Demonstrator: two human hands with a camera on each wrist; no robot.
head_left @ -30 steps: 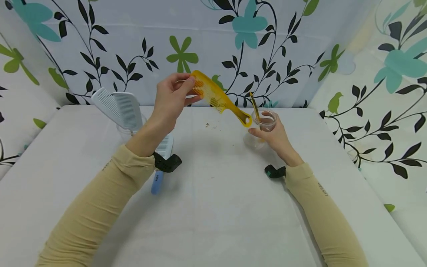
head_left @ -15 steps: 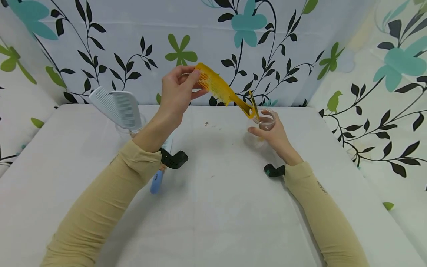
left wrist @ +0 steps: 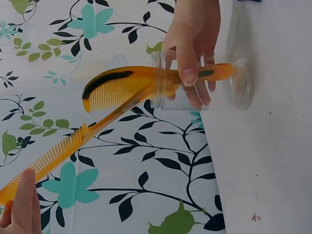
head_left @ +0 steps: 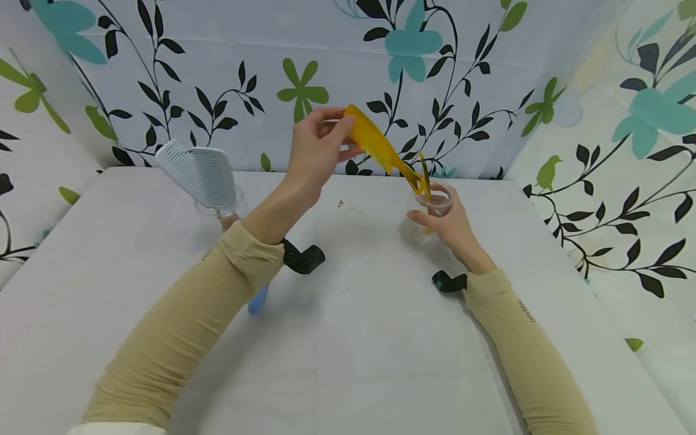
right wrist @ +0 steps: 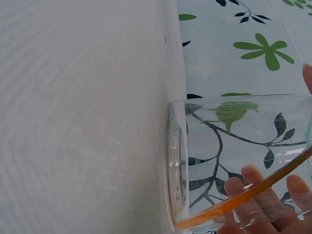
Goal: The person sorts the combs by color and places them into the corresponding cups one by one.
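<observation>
My left hand pinches a yellow comb by its toothed end, above the table. The comb slants down to the right, and its handle tip is at the mouth of a clear glass jar. My right hand grips this jar upright, thumb on the near side and fingers on the other. Leaning inside the jar is an amber comb with dark patches, teeth end up; its handle reaches the jar's bottom in the right wrist view. The two combs overlap at the rim in the left wrist view.
At the left, two pale blue combs stand in another clear jar. A blue handle lies on the white table, the rest hidden behind my left forearm. Small brown crumbs dot the table. A leaf-patterned sheet hangs behind.
My left hand has moved right, bringing the yellow comb's handle from beside the jar to its mouth; the comb now shows more edge-on. My right hand and the jar have stayed put.
</observation>
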